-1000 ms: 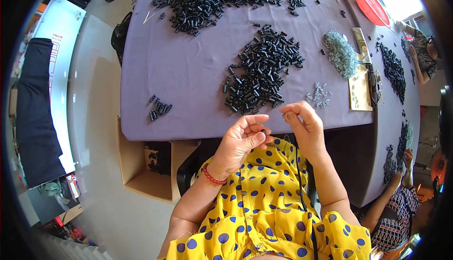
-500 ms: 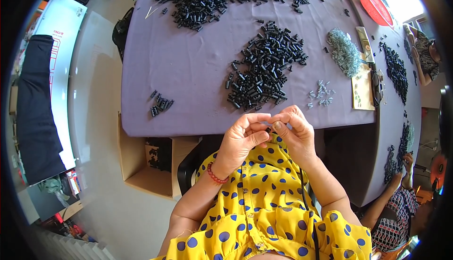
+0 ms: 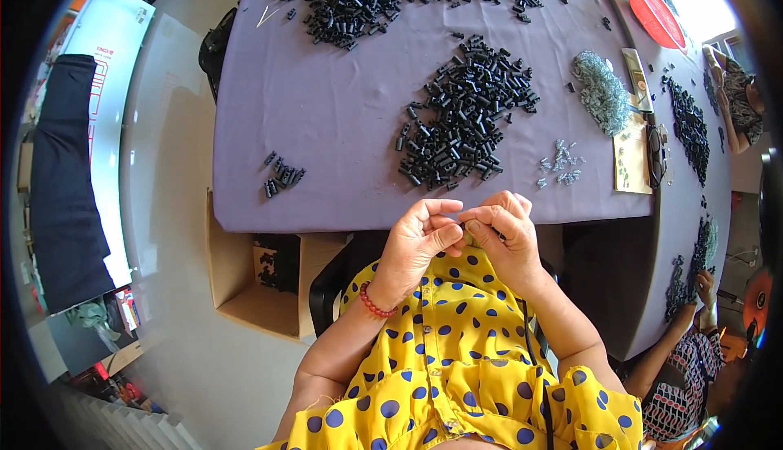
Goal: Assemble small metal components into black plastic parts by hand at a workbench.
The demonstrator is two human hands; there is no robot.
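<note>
Just beyond the table's near edge, my left hand (image 3: 414, 248) and my right hand (image 3: 507, 236) meet fingertip to fingertip. Both are closed in a pinch on one small black plastic piece (image 3: 465, 226), mostly covered by the fingers. A heap of short black plastic tubes (image 3: 469, 115) lies on the table ahead of them. Several loose small metal springs (image 3: 563, 164) are scattered to the right of that heap, with a tangled clump of springs (image 3: 601, 91) farther back. A small group of black pieces (image 3: 283, 174) sits apart at the left.
A larger black heap (image 3: 359, 1) covers the far part of the purple-covered table (image 3: 326, 107). Eyeglasses (image 3: 656, 156) lie beside a yellowish card (image 3: 630, 156) at the right. Co-workers' arms (image 3: 685, 319) and a red basket (image 3: 656, 13) are farther right. An open cardboard box (image 3: 253, 303) stands below left.
My right hand's fingers have shifted, with its index finger now stretched across toward the left hand and its thumb lower. The left hand keeps its pinch. The whole view has shifted slightly.
</note>
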